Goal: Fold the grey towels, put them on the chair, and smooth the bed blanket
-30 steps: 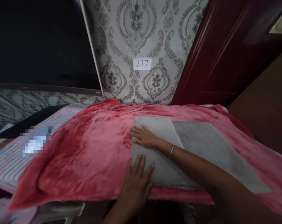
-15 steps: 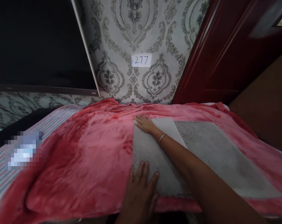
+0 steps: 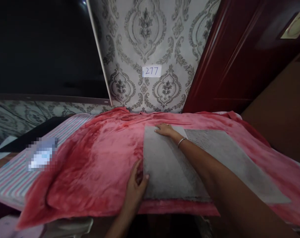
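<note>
Keeping the cloth (image 3: 162, 162) flat needs light pressure: left hand (image 3: 135, 185) near, fingers parted; right hand (image 3: 166, 130) far, pinch unclear.

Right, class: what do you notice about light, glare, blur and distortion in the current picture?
Head view: dim light, with a small bright glare spot on the black screen, at the frame's top edge. Head view again: soft sheen on the dark red door; pixelation covers part of the striped cloth; the 277 label stays legible; wide-angle stretch probably slants the screen's side.
</note>
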The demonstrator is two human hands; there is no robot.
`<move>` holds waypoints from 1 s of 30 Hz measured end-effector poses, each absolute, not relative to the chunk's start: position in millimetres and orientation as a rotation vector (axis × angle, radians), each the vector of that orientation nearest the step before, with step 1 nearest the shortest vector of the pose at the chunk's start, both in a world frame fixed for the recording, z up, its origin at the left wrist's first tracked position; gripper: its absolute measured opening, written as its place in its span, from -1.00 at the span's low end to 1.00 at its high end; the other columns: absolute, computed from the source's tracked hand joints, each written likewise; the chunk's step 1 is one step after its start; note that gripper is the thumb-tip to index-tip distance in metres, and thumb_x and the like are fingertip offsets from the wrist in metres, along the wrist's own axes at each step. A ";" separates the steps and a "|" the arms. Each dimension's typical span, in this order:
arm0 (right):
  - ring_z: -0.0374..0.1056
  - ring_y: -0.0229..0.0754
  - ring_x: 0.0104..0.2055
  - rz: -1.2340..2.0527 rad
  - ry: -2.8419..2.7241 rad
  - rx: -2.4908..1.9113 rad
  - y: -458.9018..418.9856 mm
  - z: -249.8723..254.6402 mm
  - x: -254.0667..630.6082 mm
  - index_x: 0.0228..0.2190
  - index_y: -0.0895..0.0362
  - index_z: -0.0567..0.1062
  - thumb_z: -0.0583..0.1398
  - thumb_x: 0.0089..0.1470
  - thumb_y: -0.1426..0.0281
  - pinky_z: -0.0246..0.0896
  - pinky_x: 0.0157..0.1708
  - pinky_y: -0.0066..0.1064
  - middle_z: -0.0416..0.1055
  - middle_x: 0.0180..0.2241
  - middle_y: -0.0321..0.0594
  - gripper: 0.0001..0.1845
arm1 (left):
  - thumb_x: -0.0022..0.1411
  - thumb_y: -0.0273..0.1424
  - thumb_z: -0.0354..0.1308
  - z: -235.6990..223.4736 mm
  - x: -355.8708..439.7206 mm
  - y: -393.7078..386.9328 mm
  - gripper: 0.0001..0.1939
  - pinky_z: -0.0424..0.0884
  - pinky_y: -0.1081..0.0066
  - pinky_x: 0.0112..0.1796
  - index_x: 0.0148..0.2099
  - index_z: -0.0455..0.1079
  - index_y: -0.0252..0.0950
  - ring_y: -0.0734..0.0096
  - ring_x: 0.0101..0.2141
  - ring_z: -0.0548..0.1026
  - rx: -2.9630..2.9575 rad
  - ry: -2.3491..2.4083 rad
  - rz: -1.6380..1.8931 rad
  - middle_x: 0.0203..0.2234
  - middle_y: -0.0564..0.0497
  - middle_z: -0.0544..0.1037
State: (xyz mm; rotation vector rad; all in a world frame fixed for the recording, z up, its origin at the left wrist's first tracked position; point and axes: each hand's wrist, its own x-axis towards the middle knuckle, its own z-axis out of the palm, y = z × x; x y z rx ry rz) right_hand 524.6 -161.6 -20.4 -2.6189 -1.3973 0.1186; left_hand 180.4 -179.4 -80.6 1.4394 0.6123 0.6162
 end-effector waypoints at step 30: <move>0.43 -0.05 -0.08 -0.120 -1.339 -2.086 -94.5 74.1 468.3 -0.03 0.20 0.52 0.19 0.21 0.26 0.31 -0.07 -0.30 0.57 -0.09 -0.15 -0.64 | 0.14 -0.03 0.32 22.6 113.4 -125.4 -0.12 0.49 0.06 0.14 0.43 0.21 -0.17 -0.03 0.19 0.48 1.577 0.605 0.739 0.28 -0.16 0.44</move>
